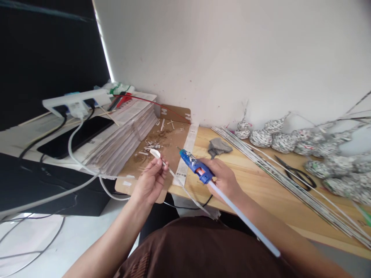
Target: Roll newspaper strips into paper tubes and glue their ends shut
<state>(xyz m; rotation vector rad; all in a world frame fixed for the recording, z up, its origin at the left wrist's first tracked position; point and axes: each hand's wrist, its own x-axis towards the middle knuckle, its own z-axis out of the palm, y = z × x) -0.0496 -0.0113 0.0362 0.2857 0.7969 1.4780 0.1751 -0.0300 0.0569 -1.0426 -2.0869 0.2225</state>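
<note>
My left hand (152, 179) pinches a small white paper piece (155, 153) at its fingertips. A thin rolled-paper stick (188, 194) runs from those fingers down to the right, toward my lap. In my right hand (223, 177) is a blue glue gun (195, 165), its tip pointing up and left, a short way right of the paper piece. A long, pale glue stick (246, 221) sticks out of the gun's rear. Beneath the hands lies a brown cardboard sheet (171, 144) with paper scraps (152, 146) and dark stains.
Stacked newspapers (124, 135) at the left carry a phone (75, 137) and a power strip (77, 101) with cables. On the wooden table (243, 170) are a grey cloth (219, 146), long paper sticks (269, 173), black scissors (297, 175) and several woven paper gourds (284, 142) by the wall.
</note>
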